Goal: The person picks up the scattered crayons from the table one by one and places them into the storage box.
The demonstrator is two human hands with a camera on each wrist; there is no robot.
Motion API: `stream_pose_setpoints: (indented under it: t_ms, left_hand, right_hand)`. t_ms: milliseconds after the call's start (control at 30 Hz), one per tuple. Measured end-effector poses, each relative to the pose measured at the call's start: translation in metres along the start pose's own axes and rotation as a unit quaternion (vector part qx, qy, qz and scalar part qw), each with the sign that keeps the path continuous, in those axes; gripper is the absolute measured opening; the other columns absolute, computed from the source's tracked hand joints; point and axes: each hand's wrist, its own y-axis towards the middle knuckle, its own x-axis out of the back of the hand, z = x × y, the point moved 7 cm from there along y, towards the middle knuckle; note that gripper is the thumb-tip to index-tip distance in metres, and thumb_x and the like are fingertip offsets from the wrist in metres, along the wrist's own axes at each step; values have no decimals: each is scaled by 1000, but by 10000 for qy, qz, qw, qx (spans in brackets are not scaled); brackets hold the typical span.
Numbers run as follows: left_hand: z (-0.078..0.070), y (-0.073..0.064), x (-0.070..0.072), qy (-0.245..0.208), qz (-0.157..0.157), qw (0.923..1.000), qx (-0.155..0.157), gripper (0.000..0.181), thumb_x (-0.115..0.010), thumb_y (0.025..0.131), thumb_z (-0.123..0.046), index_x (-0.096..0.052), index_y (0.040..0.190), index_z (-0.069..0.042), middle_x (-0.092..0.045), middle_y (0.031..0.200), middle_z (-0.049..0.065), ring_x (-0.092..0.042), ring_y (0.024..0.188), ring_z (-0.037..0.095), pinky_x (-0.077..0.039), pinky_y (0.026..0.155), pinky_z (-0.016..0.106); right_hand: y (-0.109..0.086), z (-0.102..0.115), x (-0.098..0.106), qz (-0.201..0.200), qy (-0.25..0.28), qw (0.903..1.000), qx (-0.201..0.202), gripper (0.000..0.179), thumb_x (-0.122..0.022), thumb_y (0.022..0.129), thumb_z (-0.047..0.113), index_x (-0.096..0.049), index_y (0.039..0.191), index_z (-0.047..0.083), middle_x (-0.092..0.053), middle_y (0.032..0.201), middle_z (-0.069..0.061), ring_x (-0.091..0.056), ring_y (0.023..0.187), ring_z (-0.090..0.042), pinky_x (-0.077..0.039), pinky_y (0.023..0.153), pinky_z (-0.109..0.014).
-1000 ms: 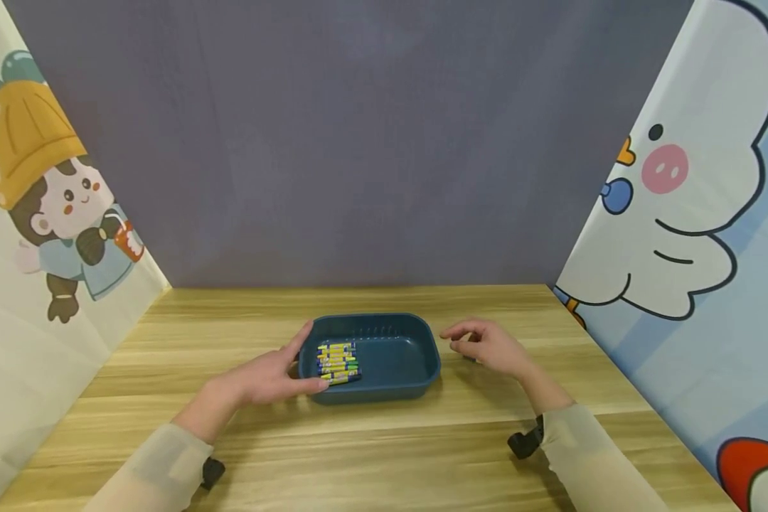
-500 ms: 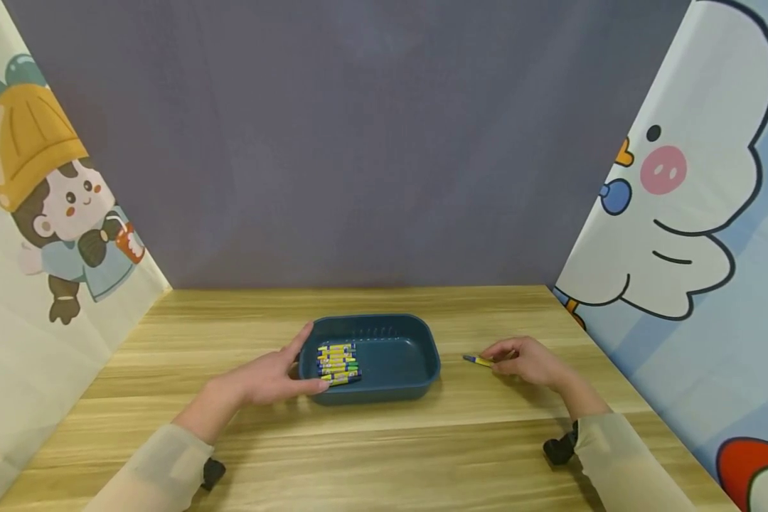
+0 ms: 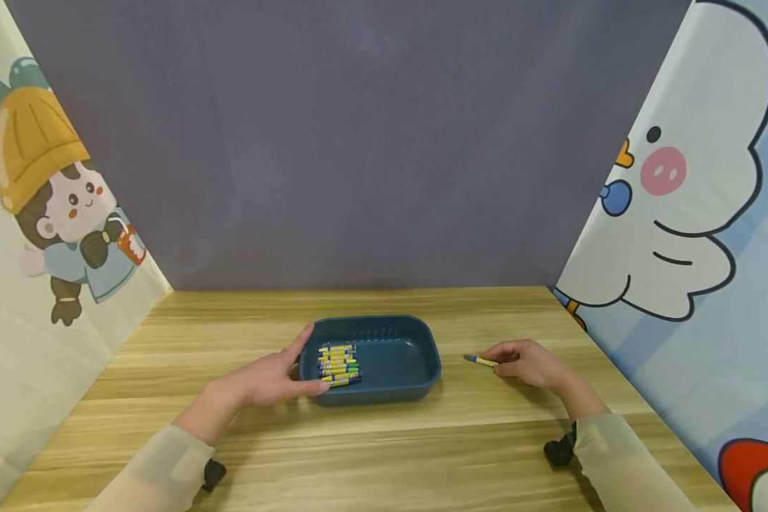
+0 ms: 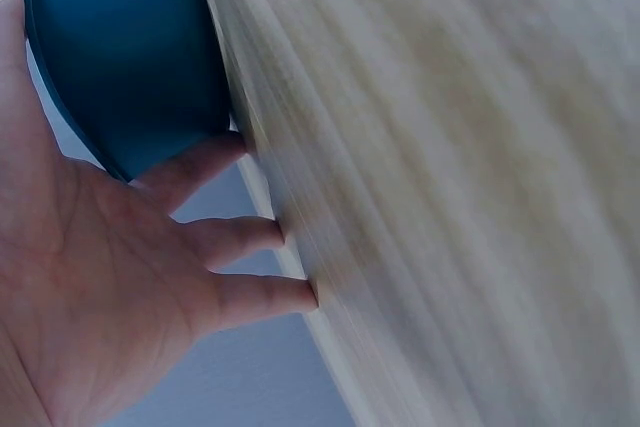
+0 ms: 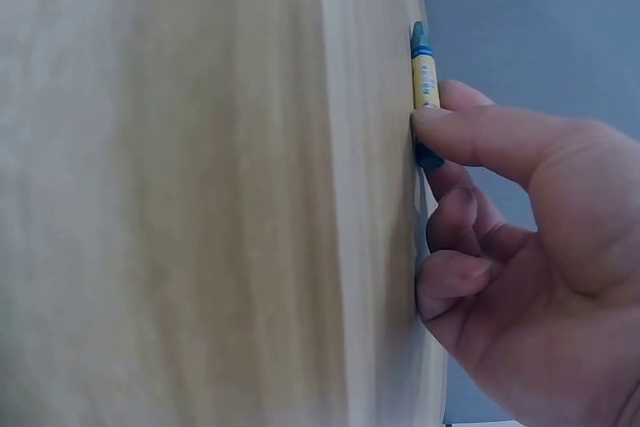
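A dark blue rectangular tray (image 3: 400, 393) stands mid-table in the head view. Crayons (image 3: 338, 366) in yellow and blue wrappers lie side by side at its left end. My left hand (image 3: 265, 375) spans that end, its fingers spread and mostly straight; the thumb lies at the near rim and the index finger at the far corner. Right of the tray, my right hand (image 3: 532, 364) pinches a dark-tipped crayon (image 5: 425, 82) between thumb and fingers, low at the table surface. The crayon's tip points left, toward the tray; my fingers hide part of its rear portion.
The wooden table (image 3: 358, 462) ends at a grey backdrop (image 3: 358, 156). Printed cartoon panels stand on both sides, with a white bird (image 3: 697, 199) on the right one. A strip of bare wood separates the tray from the right hand.
My right hand has moved right and slightly nearer, away from the tray's right edge. A crayon shows in its fingers from half a second ago. The left hand and tray keep their places.
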Motion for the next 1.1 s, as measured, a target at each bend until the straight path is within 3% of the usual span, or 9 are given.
stream_pose_setpoints:
  t_ms: [200, 533, 800, 1100]
  left_hand:
    - [0, 0, 0, -53, 30, 10000, 14, 125, -70, 96, -74, 12, 178, -26, -52, 161, 35, -56, 149, 48, -42, 123, 64]
    - [-1, 0, 0, -55, 22, 10000, 17, 124, -70, 96, -74, 12, 177, -29, -50, 162, 36, -56, 148, 48, -42, 123, 65]
    - [0, 0, 1, -56, -19, 10000, 18, 124, -71, 96, -74, 11, 178, -28, -50, 162, 37, -56, 148, 49, -42, 123, 64]
    - [-1, -1, 0, -60, -25, 10000, -11, 124, -71, 96, -74, 12, 178, -28, -49, 162, 37, -55, 148, 49, -41, 124, 65]
  right_hand:
    - [2, 0, 2, -136, -317, 9994, 90, 29, -78, 101, 12, -81, 129, 9, -74, 106, -7, -64, 93, -17, -54, 76, -29]
    - [5, 8, 7, -436, -438, 9977, 261, 27, -70, 107, 16, -80, 132, 15, -75, 113, -10, -63, 87, -20, -54, 70, -34]
    - [10, 56, 12, -573, -253, 9972, 401, 29, -70, 110, 28, -78, 137, 20, -72, 128, -14, -64, 92, -28, -53, 73, -39]
    - [37, 117, -13, -290, 38, 9951, 941, 28, -69, 110, 27, -78, 136, 22, -74, 127, -11, -63, 88, -21, -48, 68, -34]
